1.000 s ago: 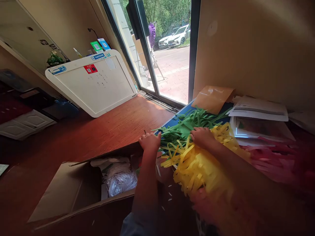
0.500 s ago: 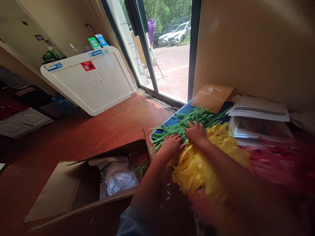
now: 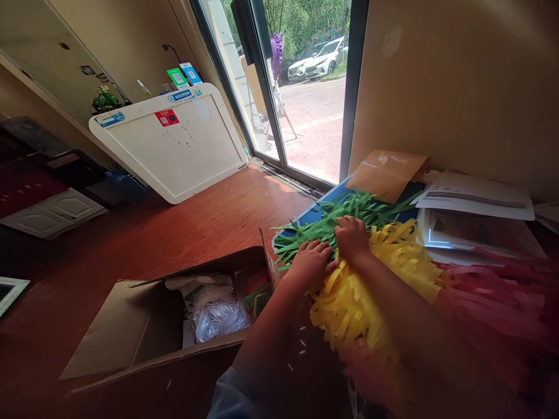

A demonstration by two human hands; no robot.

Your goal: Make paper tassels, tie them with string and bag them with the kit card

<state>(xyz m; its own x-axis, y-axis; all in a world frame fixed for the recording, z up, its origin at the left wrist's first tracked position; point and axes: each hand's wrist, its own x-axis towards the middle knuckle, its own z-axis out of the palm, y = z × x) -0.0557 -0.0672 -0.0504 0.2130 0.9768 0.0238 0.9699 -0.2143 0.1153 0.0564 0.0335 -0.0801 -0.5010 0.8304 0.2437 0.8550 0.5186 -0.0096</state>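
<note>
A heap of green paper strips (image 3: 345, 212) lies on a blue board (image 3: 314, 214), with yellow strips (image 3: 362, 291) in front of it and pink strips (image 3: 489, 297) to the right. My left hand (image 3: 311, 263) lies palm down on the green strips where they meet the yellow ones, fingers stretched out flat. My right hand (image 3: 351, 235) presses on the same green heap just beside it, fingers slightly curled over the strips. The two hands almost touch.
An open cardboard box (image 3: 144, 326) with clear plastic wrap (image 3: 218, 314) inside stands at the lower left on the wooden floor. A white panel (image 3: 174, 145) leans on the wall. Papers (image 3: 476, 198) and a brown envelope (image 3: 384, 171) lie by the right wall, near a glass door (image 3: 305, 99).
My left hand left the box flap's edge and came right onto the green strips beside my right hand. The right hand slid a little further onto the green heap.
</note>
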